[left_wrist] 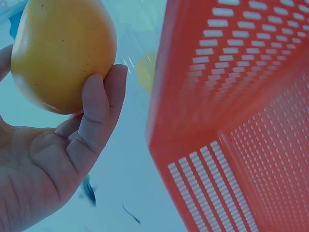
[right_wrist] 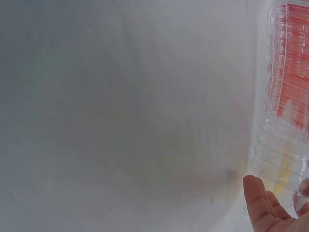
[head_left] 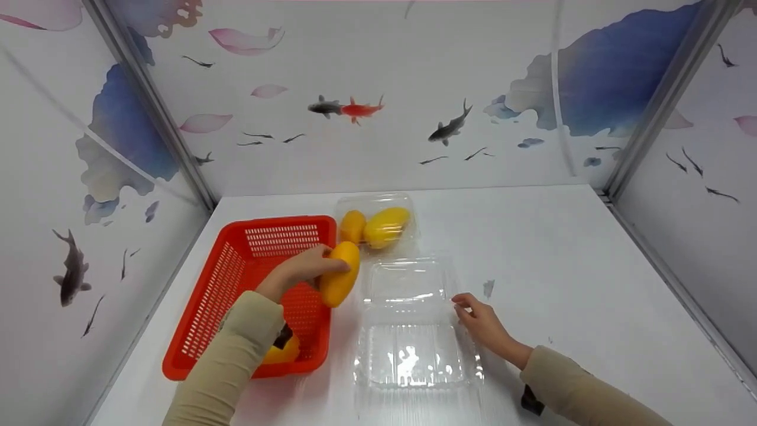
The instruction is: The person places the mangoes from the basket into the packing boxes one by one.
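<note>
My left hand (head_left: 303,267) grips a yellow mango (head_left: 342,277) above the right rim of the red plastic basket (head_left: 324,331). The left wrist view shows the fingers curled around the lower side of this mango. Right of the basket lies a clear plastic clamshell box (head_left: 414,361), opened flat, with nothing in it. At the right edge of this box, near its fold, my right hand (head_left: 486,326) pinches the thin plastic between thumb and fingers. Another mango (head_left: 285,353) lies in the near end of the basket, partly hidden by the left sleeve.
Behind the open box stands a second clear box (head_left: 378,203) with two mangoes (head_left: 387,228) inside, its lid over them. White panels printed with fish and petals enclose the white table (head_left: 579,266) at the back and sides.
</note>
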`<state>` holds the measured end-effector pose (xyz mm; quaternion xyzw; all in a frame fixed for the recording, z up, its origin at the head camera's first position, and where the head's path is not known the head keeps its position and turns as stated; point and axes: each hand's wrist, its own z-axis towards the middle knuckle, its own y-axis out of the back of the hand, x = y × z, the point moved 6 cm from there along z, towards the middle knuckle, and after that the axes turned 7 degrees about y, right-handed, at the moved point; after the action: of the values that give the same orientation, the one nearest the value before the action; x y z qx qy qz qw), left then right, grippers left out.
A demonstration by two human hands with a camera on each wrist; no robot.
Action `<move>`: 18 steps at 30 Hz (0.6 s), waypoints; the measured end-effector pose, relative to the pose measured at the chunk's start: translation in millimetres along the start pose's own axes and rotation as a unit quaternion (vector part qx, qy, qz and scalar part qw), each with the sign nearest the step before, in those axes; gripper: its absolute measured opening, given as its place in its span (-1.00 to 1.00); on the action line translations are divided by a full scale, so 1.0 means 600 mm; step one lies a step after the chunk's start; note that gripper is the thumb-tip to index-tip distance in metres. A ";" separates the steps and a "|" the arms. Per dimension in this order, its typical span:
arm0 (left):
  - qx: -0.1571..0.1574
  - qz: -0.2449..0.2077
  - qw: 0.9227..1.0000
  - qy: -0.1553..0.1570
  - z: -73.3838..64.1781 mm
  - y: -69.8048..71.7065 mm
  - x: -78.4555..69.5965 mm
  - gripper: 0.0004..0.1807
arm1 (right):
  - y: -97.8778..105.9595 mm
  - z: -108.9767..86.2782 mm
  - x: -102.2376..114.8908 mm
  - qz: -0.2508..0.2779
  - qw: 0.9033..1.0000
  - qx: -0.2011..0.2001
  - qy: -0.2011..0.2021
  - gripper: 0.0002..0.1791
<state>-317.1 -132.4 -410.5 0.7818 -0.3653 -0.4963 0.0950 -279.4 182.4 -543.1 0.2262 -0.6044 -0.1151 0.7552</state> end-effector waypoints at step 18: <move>0.050 0.070 0.996 -0.025 0.027 -0.169 -0.050 -0.45 | -0.001 -0.004 -0.001 -0.015 1.000 0.000 0.011 -0.70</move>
<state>-289.8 -36.6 -449.3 0.7457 -0.4457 -0.4887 0.0809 -276.9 182.5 -544.6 0.2365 -0.5924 -0.1241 0.7601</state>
